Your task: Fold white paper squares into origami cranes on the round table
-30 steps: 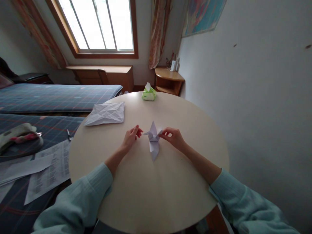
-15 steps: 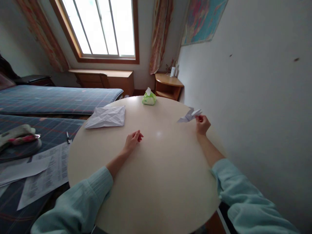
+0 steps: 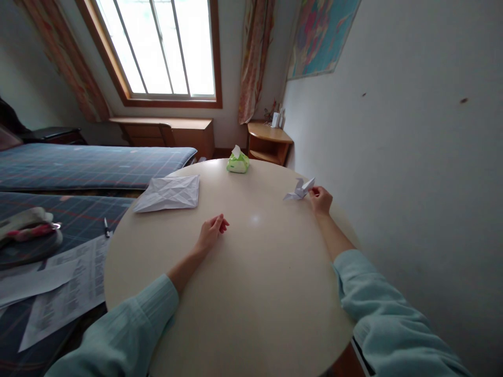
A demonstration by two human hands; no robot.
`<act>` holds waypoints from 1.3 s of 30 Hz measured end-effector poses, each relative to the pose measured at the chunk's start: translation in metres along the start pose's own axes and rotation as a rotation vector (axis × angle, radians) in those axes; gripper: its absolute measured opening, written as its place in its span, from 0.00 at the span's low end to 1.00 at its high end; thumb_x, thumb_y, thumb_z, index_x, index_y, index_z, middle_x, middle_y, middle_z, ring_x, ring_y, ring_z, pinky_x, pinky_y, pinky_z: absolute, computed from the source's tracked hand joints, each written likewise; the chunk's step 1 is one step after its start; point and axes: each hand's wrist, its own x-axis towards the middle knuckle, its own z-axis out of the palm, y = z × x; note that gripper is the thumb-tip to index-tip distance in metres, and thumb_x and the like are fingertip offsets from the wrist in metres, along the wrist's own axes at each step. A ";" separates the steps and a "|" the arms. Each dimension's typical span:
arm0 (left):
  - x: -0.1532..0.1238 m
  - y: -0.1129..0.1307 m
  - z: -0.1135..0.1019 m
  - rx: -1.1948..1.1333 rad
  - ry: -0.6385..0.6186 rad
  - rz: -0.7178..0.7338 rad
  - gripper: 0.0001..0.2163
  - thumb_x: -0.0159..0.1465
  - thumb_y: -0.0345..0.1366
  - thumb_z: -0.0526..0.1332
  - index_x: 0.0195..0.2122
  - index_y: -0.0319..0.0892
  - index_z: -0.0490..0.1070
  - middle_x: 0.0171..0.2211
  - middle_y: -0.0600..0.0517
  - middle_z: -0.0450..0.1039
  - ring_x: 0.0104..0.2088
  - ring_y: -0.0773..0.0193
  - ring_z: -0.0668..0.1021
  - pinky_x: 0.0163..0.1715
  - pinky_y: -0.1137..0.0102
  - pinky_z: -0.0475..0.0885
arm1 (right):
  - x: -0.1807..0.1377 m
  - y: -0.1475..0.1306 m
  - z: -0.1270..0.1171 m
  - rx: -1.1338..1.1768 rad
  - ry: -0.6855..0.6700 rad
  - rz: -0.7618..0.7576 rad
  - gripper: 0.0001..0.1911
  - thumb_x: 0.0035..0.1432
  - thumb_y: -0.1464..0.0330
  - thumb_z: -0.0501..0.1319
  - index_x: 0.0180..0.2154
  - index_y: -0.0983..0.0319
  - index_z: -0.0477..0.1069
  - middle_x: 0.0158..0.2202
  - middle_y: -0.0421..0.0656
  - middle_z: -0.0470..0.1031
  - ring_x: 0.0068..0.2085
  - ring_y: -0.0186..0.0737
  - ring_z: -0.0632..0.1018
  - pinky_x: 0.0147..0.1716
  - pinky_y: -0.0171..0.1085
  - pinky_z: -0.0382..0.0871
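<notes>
My right hand [image 3: 322, 200] pinches one side of a white folded paper crane [image 3: 299, 189] at the far right of the round table [image 3: 255, 293]. The crane's wings stick up, and its lower part is at the tabletop. Near the middle of the table rests my left hand [image 3: 212, 230], its fingers curled in with nothing seen in them. Beyond it on the left lies a stack of creased white paper [image 3: 171, 193].
A green tissue pack [image 3: 238, 163] stands at the table's far edge. Left of the table, a plaid mattress [image 3: 90, 209] carries printed sheets [image 3: 70, 283] and a pen [image 3: 106, 228]. A white wall [image 3: 412, 183] runs along the right.
The crane has turned in my right hand, so its raised wings show more clearly, and it sits slightly lower. My left hand stays in place. The whole view has shifted slightly.
</notes>
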 end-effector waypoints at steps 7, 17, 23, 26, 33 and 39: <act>-0.002 0.005 0.000 0.022 0.001 0.007 0.21 0.55 0.52 0.50 0.21 0.37 0.68 0.17 0.54 0.64 0.19 0.71 0.66 0.17 0.76 0.58 | -0.002 -0.001 0.000 0.062 0.013 -0.072 0.19 0.49 0.59 0.55 0.38 0.66 0.67 0.33 0.48 0.71 0.32 0.40 0.71 0.33 0.41 0.66; -0.001 0.003 -0.002 0.086 -0.047 0.010 0.20 0.56 0.49 0.49 0.23 0.37 0.69 0.18 0.53 0.66 0.19 0.71 0.67 0.19 0.76 0.61 | -0.058 -0.097 -0.030 0.122 -0.063 -0.602 0.31 0.56 0.61 0.50 0.59 0.61 0.42 0.58 0.50 0.53 0.58 0.48 0.56 0.54 0.51 0.52; 0.005 0.001 -0.019 0.311 -0.235 0.088 0.14 0.57 0.44 0.52 0.30 0.39 0.70 0.23 0.52 0.71 0.23 0.68 0.72 0.22 0.74 0.65 | -0.111 -0.136 -0.016 0.071 -0.872 -0.759 0.24 0.57 0.60 0.49 0.52 0.63 0.60 0.55 0.50 0.61 0.57 0.45 0.60 0.54 0.46 0.56; 0.019 -0.006 -0.051 0.591 -0.060 0.300 0.11 0.56 0.41 0.54 0.34 0.40 0.70 0.32 0.48 0.73 0.34 0.62 0.74 0.36 0.68 0.68 | -0.113 -0.133 -0.012 0.076 -0.915 -0.716 0.24 0.57 0.60 0.50 0.52 0.65 0.62 0.55 0.51 0.60 0.57 0.45 0.60 0.55 0.46 0.55; 0.040 -0.031 -0.159 1.112 0.296 0.206 0.38 0.50 0.49 0.61 0.59 0.41 0.49 0.60 0.41 0.47 0.60 0.47 0.50 0.55 0.52 0.47 | -0.107 -0.131 -0.012 0.166 -0.913 -0.675 0.23 0.55 0.60 0.52 0.51 0.63 0.63 0.55 0.50 0.61 0.57 0.47 0.61 0.54 0.49 0.56; 0.043 -0.034 -0.177 1.152 0.180 0.044 0.21 0.57 0.46 0.54 0.51 0.47 0.64 0.54 0.47 0.61 0.55 0.51 0.62 0.53 0.54 0.52 | -0.107 -0.131 -0.012 0.210 -0.904 -0.651 0.22 0.55 0.60 0.54 0.50 0.60 0.64 0.54 0.48 0.62 0.56 0.46 0.61 0.54 0.49 0.56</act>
